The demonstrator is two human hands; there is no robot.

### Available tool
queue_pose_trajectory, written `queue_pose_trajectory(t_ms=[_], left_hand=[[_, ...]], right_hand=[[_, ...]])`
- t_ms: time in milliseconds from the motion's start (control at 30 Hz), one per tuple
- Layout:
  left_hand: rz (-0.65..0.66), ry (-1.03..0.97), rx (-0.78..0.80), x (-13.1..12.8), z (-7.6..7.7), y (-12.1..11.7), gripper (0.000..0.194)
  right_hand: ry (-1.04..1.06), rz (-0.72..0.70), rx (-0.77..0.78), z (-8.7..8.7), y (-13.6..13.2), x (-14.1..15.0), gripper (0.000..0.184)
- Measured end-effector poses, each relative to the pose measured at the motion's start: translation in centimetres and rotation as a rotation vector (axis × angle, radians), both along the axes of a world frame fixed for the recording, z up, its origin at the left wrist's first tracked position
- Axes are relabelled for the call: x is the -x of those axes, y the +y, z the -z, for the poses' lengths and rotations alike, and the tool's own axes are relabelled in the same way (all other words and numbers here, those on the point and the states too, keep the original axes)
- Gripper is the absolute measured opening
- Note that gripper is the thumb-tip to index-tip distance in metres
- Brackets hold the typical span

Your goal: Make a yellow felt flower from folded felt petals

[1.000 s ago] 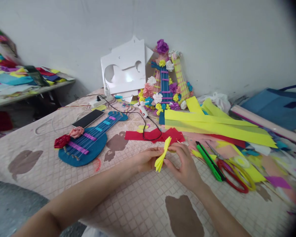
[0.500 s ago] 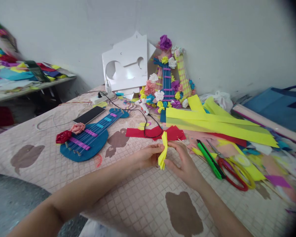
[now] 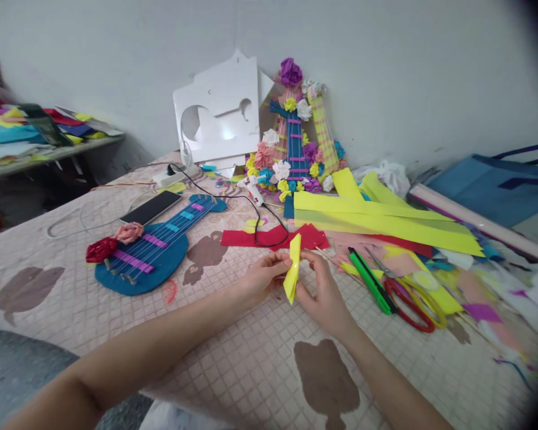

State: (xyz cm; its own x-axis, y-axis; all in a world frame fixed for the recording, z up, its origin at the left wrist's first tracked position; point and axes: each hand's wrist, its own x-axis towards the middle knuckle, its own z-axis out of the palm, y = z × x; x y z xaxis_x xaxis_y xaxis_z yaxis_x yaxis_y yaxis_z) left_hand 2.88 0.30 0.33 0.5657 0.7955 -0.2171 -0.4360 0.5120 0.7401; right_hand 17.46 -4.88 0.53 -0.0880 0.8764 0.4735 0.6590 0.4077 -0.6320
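Note:
A folded piece of yellow crepe paper point(image 3: 295, 266) is held upright between my hands above the table. My left hand point(image 3: 268, 276) pinches it from the left, its thumb pressed against the folds. On the other side, the fingertips and thumb of my right hand point(image 3: 323, 295) close on its right edge. Just beyond lies red crepe paper point(image 3: 242, 238) with a black cord across it. To the left rests a blue paper guitar point(image 3: 161, 251) with purple and light-blue bars, strings, and a red and a pink paper flower point(image 3: 129, 233).
A green cutter point(image 3: 372, 280) and red-and-yellow-handled scissors point(image 3: 407, 304) lie right of my hands among paper scraps. Long yellow strips point(image 3: 376, 218) are behind them. A glue gun point(image 3: 252, 190), a phone point(image 3: 151, 207), white board point(image 3: 219, 113) and flowered guitars point(image 3: 298, 146) stand or lie farther back.
The yellow paper has turned, showing a broader, flatter face. Both hands stay on it, with the right fingers closer in. The whole view has shifted slightly.

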Motion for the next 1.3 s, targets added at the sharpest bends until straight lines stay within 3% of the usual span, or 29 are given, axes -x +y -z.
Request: queue_pose_trajectory(t_ms=[200,333,467,567,667,800,1000,1300], left_hand=[[0.014,0.072,-0.047,0.0,-0.1,-0.2,0.037],[-0.004,0.153,-0.141,0.3,-0.2,0.3,0.034],[-0.125,0.438,-0.556,0.9,-0.4,0.8,0.024],[-0.116,0.613,-0.889,1.0,-0.6,0.4,0.020],[-0.106,0.677,-1.039,0.9,-0.4,-0.2,0.019],[-0.086,0.681,-1.078,0.8,0.2,-0.3,0.012],[0.055,0.702,-1.009,1.0,0.3,0.1,0.016],[0.004,0.757,-1.116,0.7,0.4,-0.3,0.022]], right_hand=[[-0.071,0.081,-0.121,-0.2,0.2,-0.1,0.031],[-0.109,0.110,-0.116,-0.2,0.3,-0.6,0.020],[-0.182,0.120,-0.071,0.1,0.5,-1.4,0.021],[-0.255,0.121,-0.060,0.3,0.6,-1.7,0.019],[-0.300,0.130,-0.060,0.5,0.5,-1.6,0.016],[-0.318,0.126,-0.031,0.5,0.4,-1.4,0.013],[-0.313,0.098,0.044,0.7,0.4,-1.7,0.016],[-0.329,0.101,0.047,0.8,0.5,-1.6,0.016]])
